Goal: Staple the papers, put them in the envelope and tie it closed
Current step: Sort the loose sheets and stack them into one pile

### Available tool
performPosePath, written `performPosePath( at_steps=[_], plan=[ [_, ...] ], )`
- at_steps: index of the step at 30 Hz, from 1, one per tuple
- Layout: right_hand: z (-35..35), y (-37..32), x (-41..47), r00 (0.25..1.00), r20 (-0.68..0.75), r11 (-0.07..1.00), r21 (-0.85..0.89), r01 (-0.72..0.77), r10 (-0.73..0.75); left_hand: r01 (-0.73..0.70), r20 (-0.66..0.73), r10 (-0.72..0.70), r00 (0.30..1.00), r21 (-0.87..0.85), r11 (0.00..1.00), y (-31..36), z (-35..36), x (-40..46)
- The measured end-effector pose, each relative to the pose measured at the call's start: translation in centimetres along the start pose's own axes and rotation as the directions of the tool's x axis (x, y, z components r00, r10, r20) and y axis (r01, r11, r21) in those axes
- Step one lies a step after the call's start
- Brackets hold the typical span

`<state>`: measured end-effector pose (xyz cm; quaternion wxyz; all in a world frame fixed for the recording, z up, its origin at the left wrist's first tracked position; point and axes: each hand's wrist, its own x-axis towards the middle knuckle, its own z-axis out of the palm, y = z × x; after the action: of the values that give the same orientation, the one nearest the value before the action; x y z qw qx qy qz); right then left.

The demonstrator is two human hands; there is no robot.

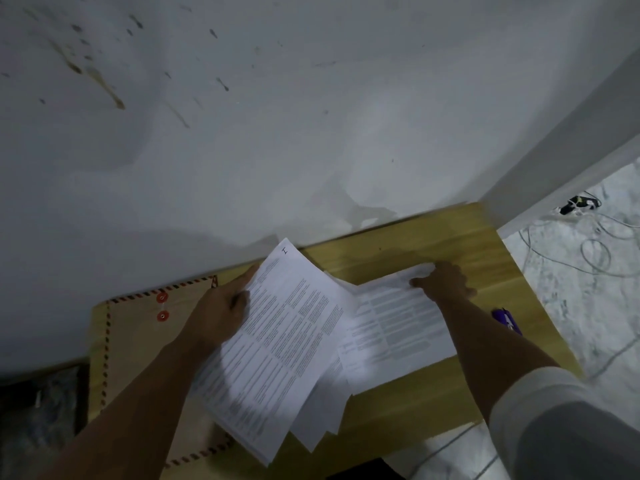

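left hand [221,306] grips printed sheets [277,341] | right hand [445,282] pinches another sheet [398,323]

wood table [433,237], stained wall [242,116], floor cables [588,251]

A pale grey wall [311,116] rises beyond both hands, marked with dark streaks and specks above the left one. The yellow wooden table [467,244] under the hands stands against it. To the right of the right hand lies a white marbled floor [588,299] with thin cables [595,254] looping over it; the light is dim.
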<state>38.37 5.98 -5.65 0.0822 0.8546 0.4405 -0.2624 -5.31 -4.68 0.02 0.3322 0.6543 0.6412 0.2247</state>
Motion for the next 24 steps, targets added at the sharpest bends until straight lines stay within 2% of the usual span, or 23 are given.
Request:
performPosePath(
  at_steps=[3,5,10,13,18,24],
  plan=[
    [-0.9,0.5,-1.2,0.995,-0.051,0.992,0.095,0.088,-0.083,0.017,0.009,-0.016,1.000,-0.039,0.999,1.0,-0.8,-0.6],
    [-2.3,0.8,-2.2,0.980,-0.045,0.966,0.165,0.201,-0.196,-0.014,-0.004,0.014,1.000,-0.037,0.999,2.3,-1.9,-1.2],
    [-9.8,0.3,-6.8,0.878,-0.138,0.800,0.367,0.475,-0.458,-0.012,-0.051,0.014,0.999,0.053,0.999,5.7,-6.2,-2.6],
    [-15.8,-0.9,-11.8,0.837,-0.193,0.701,0.470,0.537,-0.512,-0.068,-0.100,0.074,0.992,0.061,0.996,8.5,-8.9,-4.4],
    [-22.9,-3.5,-20.3,0.747,-0.241,0.569,0.517,0.639,-0.620,-0.181,-0.181,0.180,0.967,0.012,0.983,13.6,-13.2,-8.2],
    [-26.0,-6.9,-30.9,0.625,-0.265,0.415,0.552,0.723,-0.734,-0.300,-0.231,0.307,0.923,0.068,0.952,18.8,-16.8,-11.9]
  ],
)
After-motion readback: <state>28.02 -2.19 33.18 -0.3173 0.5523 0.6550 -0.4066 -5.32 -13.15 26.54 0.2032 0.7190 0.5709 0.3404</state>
